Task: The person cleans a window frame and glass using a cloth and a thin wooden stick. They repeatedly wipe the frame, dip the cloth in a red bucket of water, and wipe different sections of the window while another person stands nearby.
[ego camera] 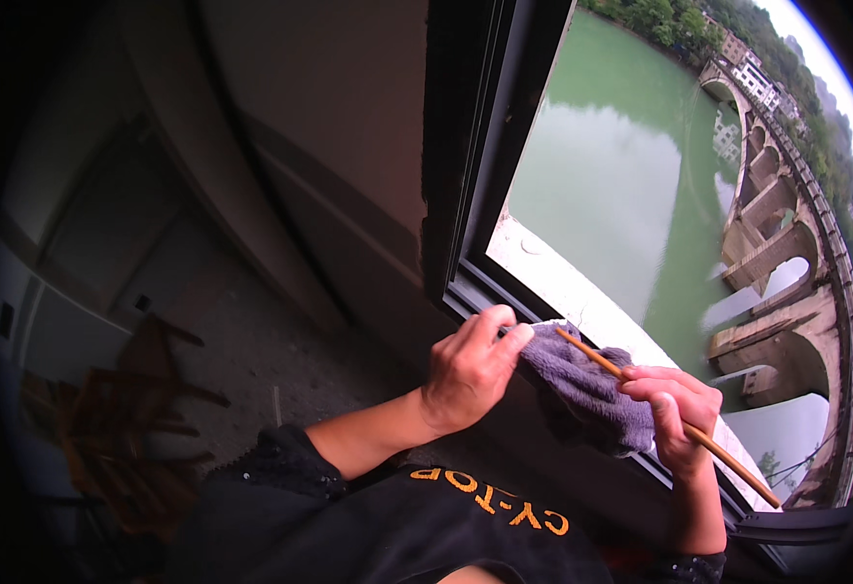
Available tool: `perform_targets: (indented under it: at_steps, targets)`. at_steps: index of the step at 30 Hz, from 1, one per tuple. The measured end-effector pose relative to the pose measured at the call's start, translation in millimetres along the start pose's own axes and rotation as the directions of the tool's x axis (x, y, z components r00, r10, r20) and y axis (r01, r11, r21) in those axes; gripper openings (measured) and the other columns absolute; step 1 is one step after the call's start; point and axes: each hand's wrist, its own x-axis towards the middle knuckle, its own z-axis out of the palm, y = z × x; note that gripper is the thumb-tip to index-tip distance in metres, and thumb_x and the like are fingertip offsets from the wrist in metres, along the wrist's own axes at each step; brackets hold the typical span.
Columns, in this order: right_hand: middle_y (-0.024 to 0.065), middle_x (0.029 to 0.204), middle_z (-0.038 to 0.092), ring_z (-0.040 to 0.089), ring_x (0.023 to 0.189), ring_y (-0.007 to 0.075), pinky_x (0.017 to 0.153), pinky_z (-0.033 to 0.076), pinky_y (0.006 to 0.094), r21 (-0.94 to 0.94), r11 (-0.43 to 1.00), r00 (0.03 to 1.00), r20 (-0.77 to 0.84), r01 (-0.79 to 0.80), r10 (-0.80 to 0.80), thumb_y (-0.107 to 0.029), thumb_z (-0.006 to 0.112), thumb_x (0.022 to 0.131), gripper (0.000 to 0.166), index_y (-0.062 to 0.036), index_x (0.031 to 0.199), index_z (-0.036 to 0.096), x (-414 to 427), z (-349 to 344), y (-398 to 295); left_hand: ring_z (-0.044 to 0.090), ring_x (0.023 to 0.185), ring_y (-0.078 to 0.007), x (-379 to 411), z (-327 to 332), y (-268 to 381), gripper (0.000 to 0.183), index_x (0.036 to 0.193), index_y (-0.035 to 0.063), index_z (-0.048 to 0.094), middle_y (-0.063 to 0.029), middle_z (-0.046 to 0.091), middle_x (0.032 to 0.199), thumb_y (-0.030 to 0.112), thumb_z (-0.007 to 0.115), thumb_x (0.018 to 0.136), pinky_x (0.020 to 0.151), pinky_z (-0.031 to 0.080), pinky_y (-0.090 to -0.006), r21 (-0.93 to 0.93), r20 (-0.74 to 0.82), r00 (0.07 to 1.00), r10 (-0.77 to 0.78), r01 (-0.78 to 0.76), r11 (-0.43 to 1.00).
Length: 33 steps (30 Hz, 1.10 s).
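Note:
My left hand (470, 372) pinches one corner of a grey-purple plush cloth (587, 387) between thumb and fingers. The cloth hangs in loose folds over the bottom rail of a dark metal window frame (467, 292). In my right hand (678, 412) is a thin wooden stick (733, 463), held at a slant. Its tapered end lies against the cloth's upper part, close to my left fingers; the thicker end sticks out beyond my palm towards the lower right. Part of the rail is hidden beneath the cloth.
Outside the frame runs a pale sill (543, 255), with a drop to green water (609, 160) and an arched stone bridge (784, 255). To the left, in a dim room, wooden chairs (120, 423) stand on the floor (273, 365). A wall (324, 131) adjoins the window.

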Motion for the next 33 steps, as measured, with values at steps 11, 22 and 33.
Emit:
perform_targets:
  at_steps: [11, 22, 33]
  targets:
    - [0.0156, 0.102, 0.064, 0.065, 0.084, 0.0301, 0.069, 0.055, 0.0353, -0.115, 0.904, 0.907, 0.153, 0.411, -0.392, -0.019, 0.07, 0.077, 0.024, -0.0015, 0.092, 0.064, 58.8, 68.7, 28.8, 0.061, 0.093, -0.0292, 19.6, -4.7, -33.6, 0.036, 0.103, -0.002, 0.062, -0.0171, 0.054, 0.109, -0.017, 0.058, 0.071, 0.078, 0.053, -0.0321, -0.091, -0.285, 0.954, 0.091, -0.122, 0.988]
    - [0.0136, 0.087, 0.068, 0.066, 0.079, 0.0254, 0.071, 0.052, 0.0306, 0.06, 0.987, 0.979, 0.15, -0.149, 0.139, -0.016, 0.058, 0.086, 0.018, -0.0002, 0.09, 0.067, 62.8, 58.4, 45.1, 0.056, 0.103, -0.0333, 13.0, 26.8, -11.8, 0.039, 0.115, -0.0113, 0.047, -0.0262, 0.052, 0.116, 0.004, 0.049, 0.08, 0.094, 0.042, -0.0405, 0.403, 0.122, 0.985, 0.122, -0.162, 0.901]
    - [0.0151, 0.091, 0.067, 0.066, 0.084, 0.0254, 0.076, 0.052, 0.0305, 0.064, 0.998, 0.996, -0.083, 0.027, -0.021, -0.001, 0.055, 0.082, 0.013, 0.0004, 0.087, 0.067, -6.3, 9.2, -34.4, 0.062, 0.088, -0.0326, 28.4, -34.2, -8.4, 0.031, 0.1, -0.0034, 0.061, -0.0179, 0.063, 0.101, -0.01, 0.055, 0.07, 0.079, 0.051, -0.0367, 0.273, -0.145, 0.968, 0.206, -0.161, 0.948]
